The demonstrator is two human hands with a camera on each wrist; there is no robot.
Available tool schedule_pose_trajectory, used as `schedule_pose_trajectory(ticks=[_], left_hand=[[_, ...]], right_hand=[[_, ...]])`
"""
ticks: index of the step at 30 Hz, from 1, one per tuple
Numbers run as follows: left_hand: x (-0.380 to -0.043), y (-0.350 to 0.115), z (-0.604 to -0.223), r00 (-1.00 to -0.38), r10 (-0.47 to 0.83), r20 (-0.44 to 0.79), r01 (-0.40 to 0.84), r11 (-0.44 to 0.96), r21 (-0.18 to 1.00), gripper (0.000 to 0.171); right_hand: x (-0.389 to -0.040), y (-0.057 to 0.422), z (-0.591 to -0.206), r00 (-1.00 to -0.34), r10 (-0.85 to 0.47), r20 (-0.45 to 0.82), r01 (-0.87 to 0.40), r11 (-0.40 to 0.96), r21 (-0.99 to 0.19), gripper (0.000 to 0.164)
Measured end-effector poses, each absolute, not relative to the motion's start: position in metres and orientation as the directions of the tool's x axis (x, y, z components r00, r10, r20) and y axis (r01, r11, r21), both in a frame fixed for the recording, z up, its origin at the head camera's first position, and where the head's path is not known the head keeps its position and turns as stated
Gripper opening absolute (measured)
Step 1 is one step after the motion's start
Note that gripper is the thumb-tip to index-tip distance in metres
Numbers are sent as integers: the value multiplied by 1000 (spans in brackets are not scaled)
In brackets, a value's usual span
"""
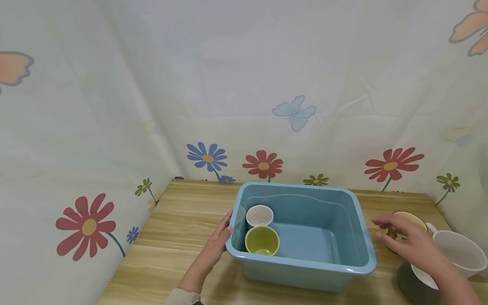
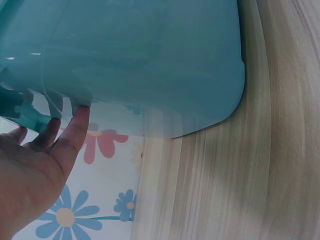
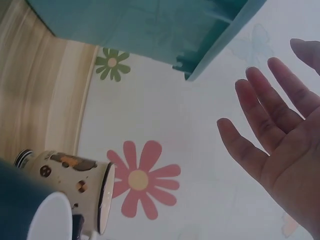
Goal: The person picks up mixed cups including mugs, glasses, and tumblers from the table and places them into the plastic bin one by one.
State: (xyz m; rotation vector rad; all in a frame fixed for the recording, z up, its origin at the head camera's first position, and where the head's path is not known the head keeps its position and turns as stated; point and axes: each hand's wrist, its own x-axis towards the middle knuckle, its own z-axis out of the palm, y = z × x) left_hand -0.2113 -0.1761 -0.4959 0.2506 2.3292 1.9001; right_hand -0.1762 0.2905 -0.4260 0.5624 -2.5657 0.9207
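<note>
My left hand (image 1: 214, 247) rests against the left side of a blue plastic bin (image 1: 293, 275), its thumb near the rim. In the left wrist view, nearly straight fingers (image 2: 75, 132) touch the outer wall just under the rim. Inside the bin, at its left end, a white cup (image 1: 259, 213) stands behind a yellow-green cup (image 1: 262, 239). My right hand (image 1: 415, 244) hovers right of the bin with fingers spread and nothing held. Around and below it are a cream mug (image 3: 75, 172) with a brown pattern, a white mug (image 1: 464, 253) and a dark grey cup (image 1: 411, 287).
Everything stands on a wood-grain table (image 1: 180, 207). A pale curtain (image 1: 239, 78) printed with flowers and butterflies hangs behind the table and along its sides. The three vessels on the right stand close together near the table's right edge.
</note>
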Motion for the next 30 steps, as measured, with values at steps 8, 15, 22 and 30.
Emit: schedule_pose_trajectory(ticks=[8, 15, 22, 30], left_hand=[[-208, -175, -492, -979, 203, -4, 37, 200, 979, 57], [-208, -175, -490, -978, 207, -2, 39, 194, 980, 57], [-209, -175, -491, -980, 200, -8, 32, 200, 979, 57], [-209, -175, -491, -980, 197, 0, 38, 187, 982, 56]], right_hand=[[-169, 299, -428, -926, -204, 319, -349, 782, -516, 31], [-165, 306, -435, -943, -162, 290, -300, 790, -534, 31], [-163, 311, -441, -947, -146, 285, -285, 789, -544, 28], [-158, 313, -451, -954, -141, 265, -267, 802, -535, 28]])
